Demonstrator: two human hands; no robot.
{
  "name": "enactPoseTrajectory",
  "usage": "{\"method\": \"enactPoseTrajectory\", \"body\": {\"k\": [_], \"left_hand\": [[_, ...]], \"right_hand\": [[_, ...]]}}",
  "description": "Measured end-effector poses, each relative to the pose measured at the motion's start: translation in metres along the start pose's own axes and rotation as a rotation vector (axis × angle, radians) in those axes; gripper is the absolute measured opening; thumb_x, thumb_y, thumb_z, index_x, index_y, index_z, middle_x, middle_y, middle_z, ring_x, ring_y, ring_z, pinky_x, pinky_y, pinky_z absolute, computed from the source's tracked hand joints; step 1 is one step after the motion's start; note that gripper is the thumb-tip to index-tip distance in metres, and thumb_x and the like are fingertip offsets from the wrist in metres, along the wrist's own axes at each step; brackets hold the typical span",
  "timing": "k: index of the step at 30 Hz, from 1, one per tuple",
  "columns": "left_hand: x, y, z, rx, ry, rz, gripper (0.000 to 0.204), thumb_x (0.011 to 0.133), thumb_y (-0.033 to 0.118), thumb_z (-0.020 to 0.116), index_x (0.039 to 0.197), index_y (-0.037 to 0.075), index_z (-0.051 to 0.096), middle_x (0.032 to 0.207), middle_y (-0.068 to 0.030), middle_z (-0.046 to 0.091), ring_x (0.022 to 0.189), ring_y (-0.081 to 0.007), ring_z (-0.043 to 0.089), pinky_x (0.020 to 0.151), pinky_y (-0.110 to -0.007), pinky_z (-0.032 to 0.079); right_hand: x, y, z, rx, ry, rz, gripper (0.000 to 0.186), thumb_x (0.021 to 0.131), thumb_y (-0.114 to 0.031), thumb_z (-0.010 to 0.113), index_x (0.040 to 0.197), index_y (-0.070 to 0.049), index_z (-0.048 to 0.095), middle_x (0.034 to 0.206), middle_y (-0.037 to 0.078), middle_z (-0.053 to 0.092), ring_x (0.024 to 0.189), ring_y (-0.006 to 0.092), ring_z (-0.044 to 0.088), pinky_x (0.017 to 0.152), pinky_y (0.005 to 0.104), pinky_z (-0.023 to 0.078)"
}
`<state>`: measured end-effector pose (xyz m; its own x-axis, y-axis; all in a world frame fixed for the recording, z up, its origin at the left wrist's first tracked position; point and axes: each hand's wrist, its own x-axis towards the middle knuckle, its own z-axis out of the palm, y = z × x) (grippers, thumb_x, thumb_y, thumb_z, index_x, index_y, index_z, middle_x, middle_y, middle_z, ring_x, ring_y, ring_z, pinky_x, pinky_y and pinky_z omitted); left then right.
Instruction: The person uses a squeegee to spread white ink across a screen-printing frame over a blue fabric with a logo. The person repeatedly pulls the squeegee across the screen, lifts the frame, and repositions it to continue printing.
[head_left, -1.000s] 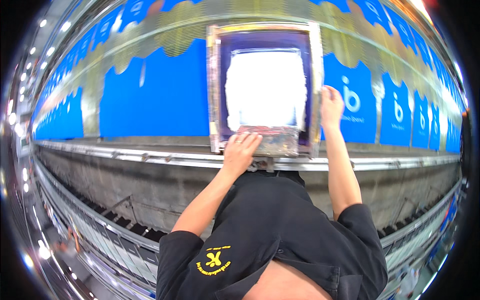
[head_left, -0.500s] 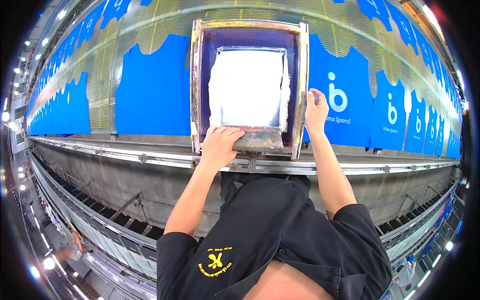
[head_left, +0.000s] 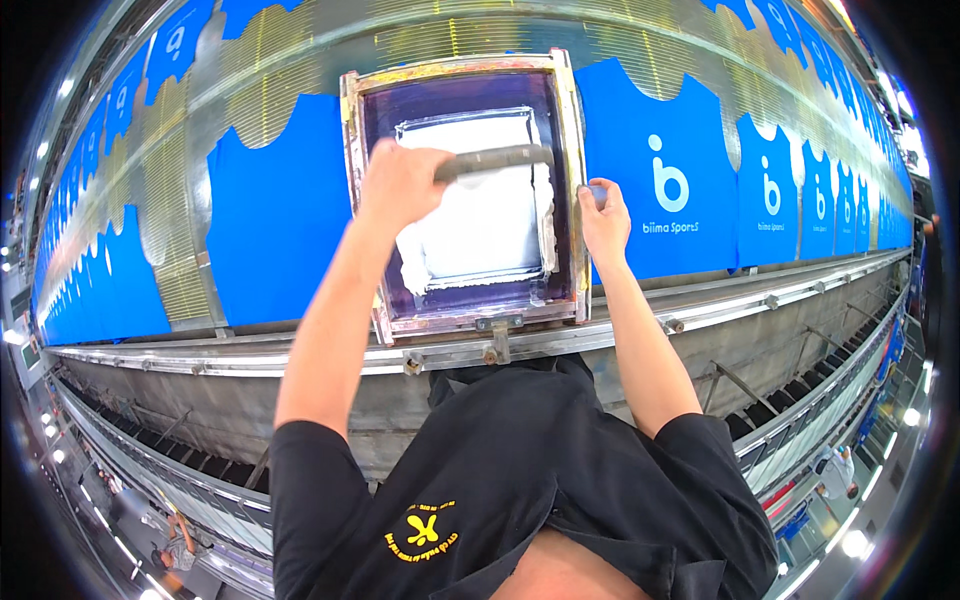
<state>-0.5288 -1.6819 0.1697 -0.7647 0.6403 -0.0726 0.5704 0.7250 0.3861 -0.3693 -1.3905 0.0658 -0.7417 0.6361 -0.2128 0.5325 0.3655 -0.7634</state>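
A screen printing frame (head_left: 578, 255) with a wooden rim and purple mesh lies in front of me over a blue fabric row. White ink (head_left: 470, 225) covers much of its middle. My left hand (head_left: 398, 188) grips one end of a long, narrow squeegee (head_left: 500, 160), held crosswise over the upper half of the screen; its blade edge is hard to see. At the frame's right rail is my right hand (head_left: 607, 222), thumb and fingers closed at the rim. Just right of it lies a blue shirt piece (head_left: 660, 150) bearing a white print.
An unprinted blue shirt piece (head_left: 275, 220) lies left of the frame. More blue pieces (head_left: 770, 190) run along the long table to the right. A metal rail (head_left: 250, 358) with stops follows the table's near edge. People stand far off at lower left and right.
The left hand and squeegee have moved from the screen's near edge up to its far half, with the squeegee lifted into view. My right hand stays at the right rail. The view has tilted slightly.
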Motion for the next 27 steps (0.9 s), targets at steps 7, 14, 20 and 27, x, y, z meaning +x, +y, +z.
{"method": "enactPoseTrajectory", "body": {"k": [7,14,20,27], "left_hand": [[0.084,-0.037,-0.012,0.044,-0.167,-0.076,0.028,0.091,0.031,0.077,0.117,0.021,0.082,0.102,-0.0083,0.081,0.099,-0.0306,0.075,0.098,-0.047,0.053],[0.095,-0.038,-0.013,0.096,-0.216,-0.164,0.028,0.090,0.036,0.080,0.115,0.023,0.081,0.102,-0.0086,0.080,0.100,-0.0337,0.075,0.089,-0.048,0.058],[0.074,-0.032,0.007,0.062,-0.151,-0.218,0.023,0.089,0.036,0.078,0.109,0.025,0.083,0.100,-0.0076,0.080,0.094,-0.0327,0.076,0.085,-0.049,0.059],[-0.088,0.048,0.056,-0.005,-0.089,-0.203,0.024,0.085,0.020,0.079,0.108,0.020,0.084,0.111,-0.0030,0.081,0.097,-0.0277,0.076,0.088,-0.044,0.056]], "right_hand": [[0.008,-0.014,-0.010,-0.104,-0.003,-0.056,0.041,0.098,-0.034,0.078,0.126,-0.006,0.070,0.117,0.016,0.073,0.111,0.0299,0.067,0.098,0.0419,0.053],[0.101,-0.137,0.034,-0.230,-0.120,-0.981,0.048,0.088,-0.044,0.085,0.120,-0.008,0.078,0.118,0.013,0.077,0.119,0.0333,0.068,0.107,0.0459,0.048],[0.084,-0.136,0.067,-0.532,-0.244,-0.889,0.027,0.087,-0.034,0.083,0.091,-0.010,0.071,0.096,0.007,0.072,0.099,0.0320,0.069,0.090,0.0482,0.050],[-0.061,-0.051,0.009,-0.382,-0.318,-0.957,0.027,0.076,-0.012,0.081,0.096,-0.010,0.063,0.094,0.007,0.067,0.094,0.0294,0.067,0.083,0.0461,0.048]]}}
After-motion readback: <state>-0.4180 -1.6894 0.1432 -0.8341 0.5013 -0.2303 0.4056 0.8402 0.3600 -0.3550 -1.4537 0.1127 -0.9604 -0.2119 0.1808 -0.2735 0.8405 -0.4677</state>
